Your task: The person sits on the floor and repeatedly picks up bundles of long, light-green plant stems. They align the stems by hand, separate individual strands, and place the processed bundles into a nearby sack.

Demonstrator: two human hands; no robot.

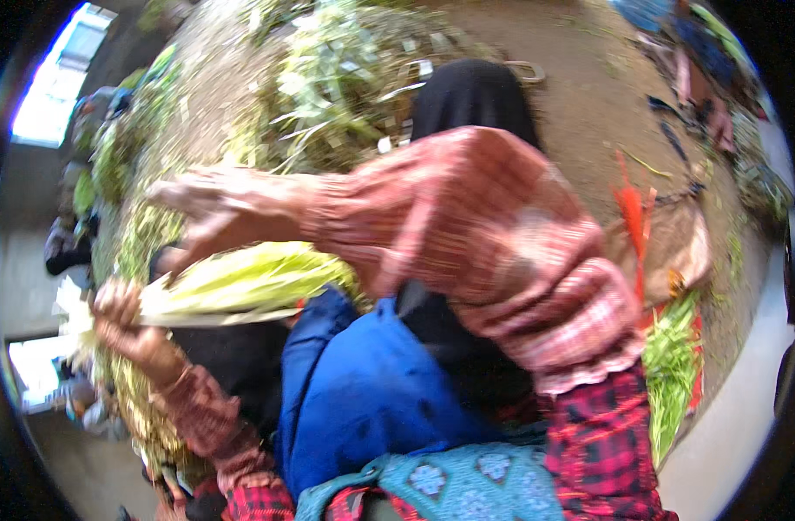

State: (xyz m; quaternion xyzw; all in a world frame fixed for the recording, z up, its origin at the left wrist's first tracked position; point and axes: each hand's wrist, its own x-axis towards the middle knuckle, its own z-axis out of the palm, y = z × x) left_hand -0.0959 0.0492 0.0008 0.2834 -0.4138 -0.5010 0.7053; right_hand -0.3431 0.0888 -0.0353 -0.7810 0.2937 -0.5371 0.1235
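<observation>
At the left, my left hand (127,325) is closed round the pale end of a bundle of long yellow-green leaves or stalks (248,280). The bundle stretches right towards the blue cloth (371,391) over my lap. Just above its left part is my right hand (222,208), blurred, with fingers apart and nothing seen in it; whether the fingertips touch the bundle I cannot tell. Pink sleeves over red checked cloth cover both arms, and the right arm crosses the view.
A heap of green leafy plant matter (332,84) lies on the earthen floor ahead. To the right are a brown cloth or sack (677,247), orange-red strips (632,215) and a pile of green strips (664,378). More cut plants (117,156) line the left side.
</observation>
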